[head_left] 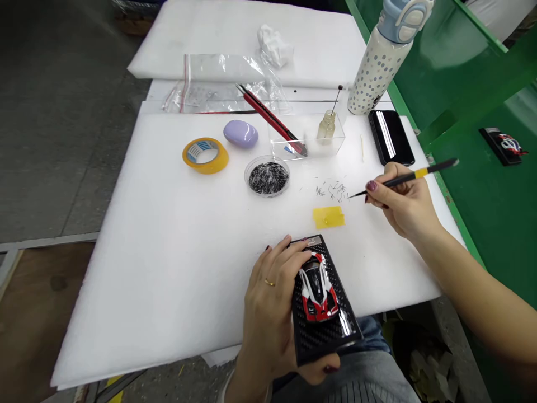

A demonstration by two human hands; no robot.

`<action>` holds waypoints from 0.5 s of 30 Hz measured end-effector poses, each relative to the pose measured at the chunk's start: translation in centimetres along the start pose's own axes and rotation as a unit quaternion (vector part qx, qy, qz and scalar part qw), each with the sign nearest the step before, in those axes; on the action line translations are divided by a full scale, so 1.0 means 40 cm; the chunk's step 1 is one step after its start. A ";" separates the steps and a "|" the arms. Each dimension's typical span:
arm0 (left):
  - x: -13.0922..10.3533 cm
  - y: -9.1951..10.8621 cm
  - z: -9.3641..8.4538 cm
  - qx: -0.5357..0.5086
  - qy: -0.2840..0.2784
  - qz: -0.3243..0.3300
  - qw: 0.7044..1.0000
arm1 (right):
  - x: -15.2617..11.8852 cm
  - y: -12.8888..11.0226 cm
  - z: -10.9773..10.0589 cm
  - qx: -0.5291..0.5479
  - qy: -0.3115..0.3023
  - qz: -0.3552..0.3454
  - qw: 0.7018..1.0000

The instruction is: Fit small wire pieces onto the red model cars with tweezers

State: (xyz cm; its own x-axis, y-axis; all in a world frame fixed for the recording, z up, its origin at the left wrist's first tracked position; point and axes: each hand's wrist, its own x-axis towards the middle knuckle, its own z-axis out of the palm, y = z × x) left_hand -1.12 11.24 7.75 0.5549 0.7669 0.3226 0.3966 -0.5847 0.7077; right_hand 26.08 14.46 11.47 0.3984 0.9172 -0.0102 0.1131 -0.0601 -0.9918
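My left hand (272, 302) grips a black display base with a carbon-weave look, tilted at the table's front edge. On that base sits a red, white and black model car (318, 291). Pinched in my right hand (405, 198) is a thin black paintbrush (398, 180) with a yellow band. Its fine tip hovers at or touches a scatter of small dark slivers (333, 190); contact I cannot tell. A strip of yellow tape (328, 217) lies just below them. To their left stands a round clear dish (268, 176) full of similar slivers.
Behind are a yellow tape roll (218, 163), a purple oval object (240, 134), red tweezers (272, 118), a clear tray (335, 146) with a small glass bottle (326, 127), a phone (391, 137) and a tall dotted bottle (377, 70). A green panel (474, 168) borders the right.
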 end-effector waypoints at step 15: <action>0.002 0.005 0.004 -0.011 0.010 -0.013 1.000 | -0.060 0.022 0.042 -0.042 -0.122 -0.034 0.991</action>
State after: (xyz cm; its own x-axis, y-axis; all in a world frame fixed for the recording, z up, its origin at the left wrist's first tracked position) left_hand -0.89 11.15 7.82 0.5295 0.7873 0.3158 0.3951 -0.5583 0.7295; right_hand 23.70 12.88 10.41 0.1574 0.9874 0.0159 0.2108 -0.0179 -0.9774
